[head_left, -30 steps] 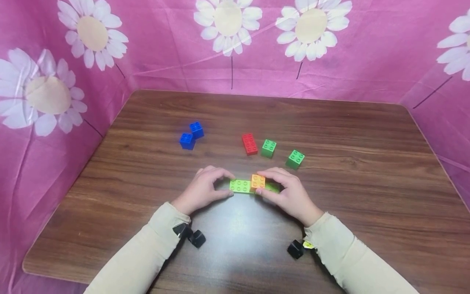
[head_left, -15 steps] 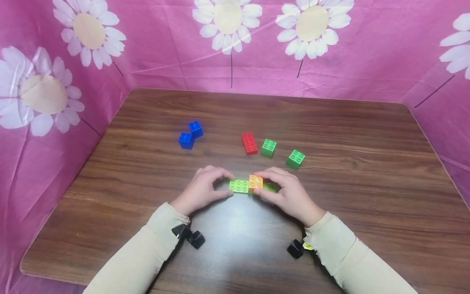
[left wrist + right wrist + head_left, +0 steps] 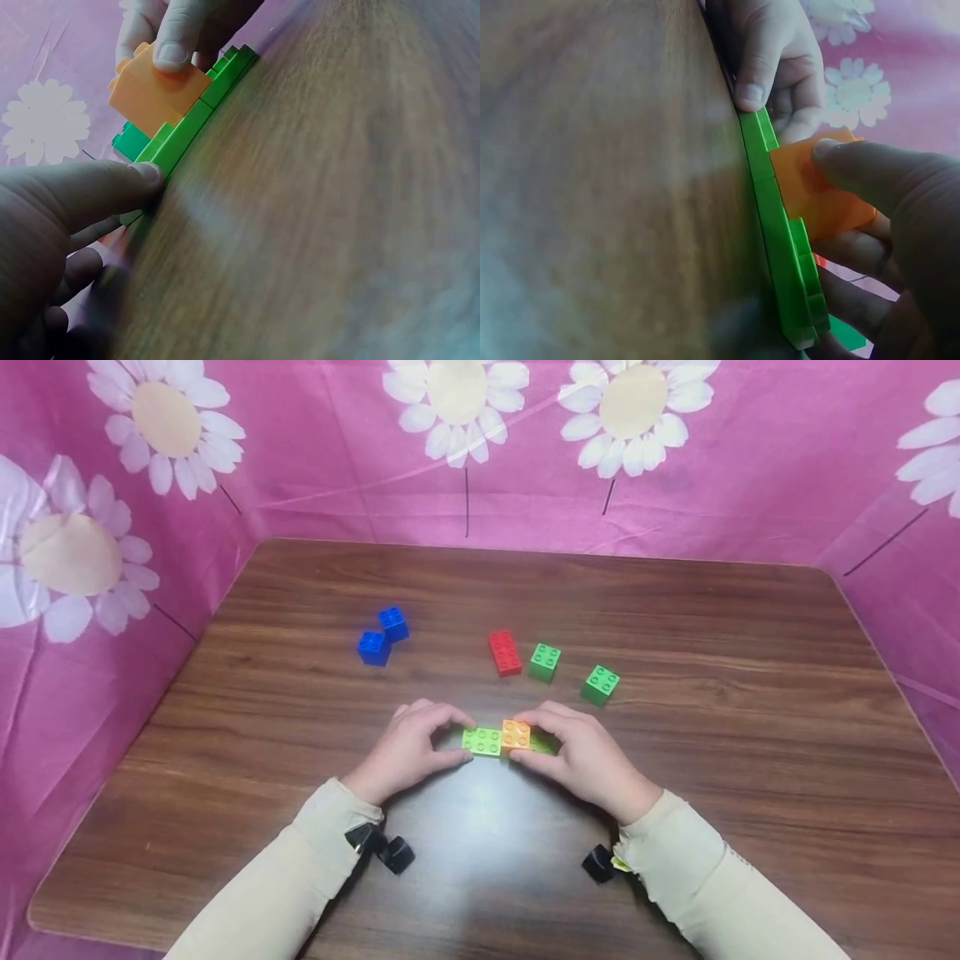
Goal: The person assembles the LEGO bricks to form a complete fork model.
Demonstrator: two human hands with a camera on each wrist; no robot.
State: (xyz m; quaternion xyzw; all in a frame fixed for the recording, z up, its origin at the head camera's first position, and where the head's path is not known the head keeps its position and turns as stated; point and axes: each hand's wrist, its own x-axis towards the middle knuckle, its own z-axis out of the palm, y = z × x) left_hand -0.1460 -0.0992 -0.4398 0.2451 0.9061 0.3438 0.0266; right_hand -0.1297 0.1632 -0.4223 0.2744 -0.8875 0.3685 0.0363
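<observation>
Two flat lime-green building bricks point(image 3: 482, 742) lie end to end on the table as one strip. An orange building brick point(image 3: 516, 733) sits on top, and both wrist views show it spanning the seam point(image 3: 763, 180) between them. My right hand point(image 3: 588, 756) pinches the orange brick, thumb point(image 3: 832, 150) on the near side and fingers behind. At the strip's left end, my left hand point(image 3: 408, 747) holds the green brick between thumb point(image 3: 146, 176) and fingers. The strip's right part is partly hidden under my right hand.
Beyond the hands stand a red brick point(image 3: 505, 653) and two green bricks, one nearer point(image 3: 544, 662) and one farther right point(image 3: 601, 685). Two blue bricks point(image 3: 374, 648) touch corners at the back left. A pink flowered cloth point(image 3: 330, 452) surrounds the wooden table point(image 3: 712, 635).
My right hand and the orange brick have shifted slightly left, toward my left hand. The head view has also drifted a little. Both grips are kept.
</observation>
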